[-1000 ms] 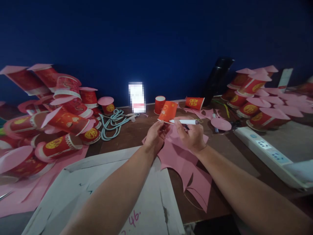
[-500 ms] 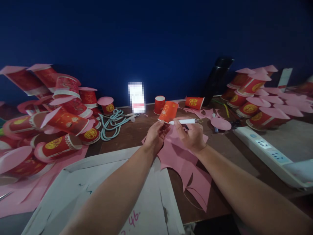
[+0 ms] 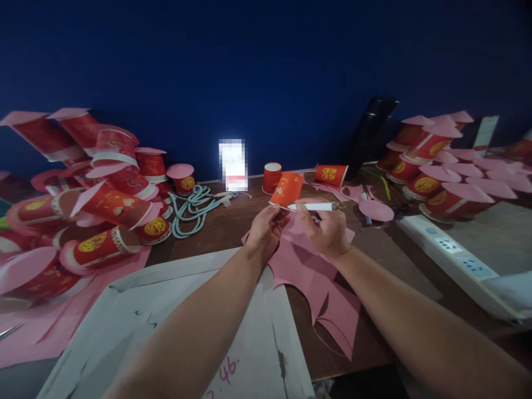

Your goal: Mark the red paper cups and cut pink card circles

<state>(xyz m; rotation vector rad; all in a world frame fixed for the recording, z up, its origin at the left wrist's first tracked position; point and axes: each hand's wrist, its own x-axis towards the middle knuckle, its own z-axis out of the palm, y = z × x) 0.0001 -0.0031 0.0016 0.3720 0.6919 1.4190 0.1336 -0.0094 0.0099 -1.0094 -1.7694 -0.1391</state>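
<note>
The pen point(image 3: 319, 206) has shifted slightly, pinched by the right hand point(image 3: 327, 226); the left hand point(image 3: 265, 230) pinches a red cup point(image 3: 287, 187) near the worktop's point(image 3: 216, 230) far edge.

Overall dim: the navy wall point(image 3: 266, 72) drops to near-black at the top corners, and the black bottle point(image 3: 368, 138) half melts into it. Brightest spot is a pixelated white patch point(image 3: 233, 165) haloing the wall; soft shadows fall on the pink paper point(image 3: 347, 310) near the right hand point(image 3: 328, 224). Wide-angle stretch toward the edges, far-left cups point(image 3: 45, 280) soft.
</note>
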